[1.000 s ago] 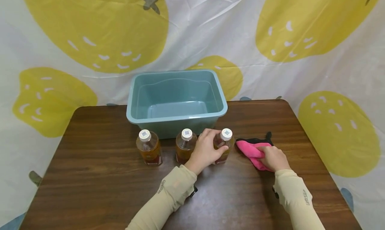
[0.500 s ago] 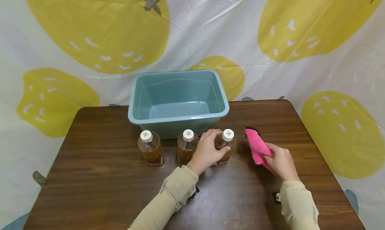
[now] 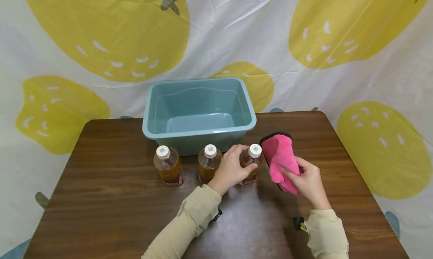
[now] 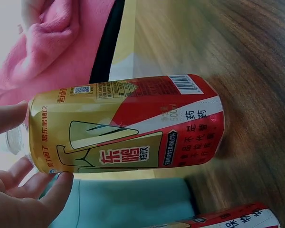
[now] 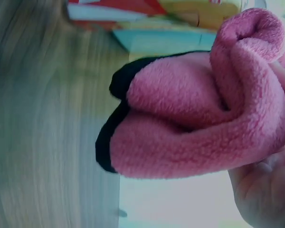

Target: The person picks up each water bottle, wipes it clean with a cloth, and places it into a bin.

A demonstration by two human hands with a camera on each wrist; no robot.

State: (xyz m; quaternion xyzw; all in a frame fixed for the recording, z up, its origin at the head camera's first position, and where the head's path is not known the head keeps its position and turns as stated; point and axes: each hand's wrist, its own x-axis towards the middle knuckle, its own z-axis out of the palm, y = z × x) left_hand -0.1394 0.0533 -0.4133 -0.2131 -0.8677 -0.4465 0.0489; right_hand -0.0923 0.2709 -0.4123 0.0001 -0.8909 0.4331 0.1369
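Observation:
My left hand [image 3: 233, 168] grips the upper part of the rightmost bottle [image 3: 252, 162], which stands upright with a white cap. In the left wrist view that drink bottle [image 4: 128, 126] shows a gold and red label, with the thumb on one side and fingertips on the other. My right hand [image 3: 310, 180] pinches a folded pink cloth [image 3: 282, 157] with black edging, lifted close beside this bottle. Seen from the right wrist, the fuzzy cloth [image 5: 194, 114] hangs in folds and covers most of the fingers.
Two more capped bottles, a middle one [image 3: 208, 165] and a left one [image 3: 168, 167], stand in a row on the brown wooden table [image 3: 111, 210]. Behind them sits a blue-green plastic tub [image 3: 199, 133]. A lemon-print curtain [image 3: 230, 33] hangs behind the table.
My right hand has lifted the pink cloth off the table and brought it left, up beside the rightmost bottle. The left hand has kept its hold on that bottle.

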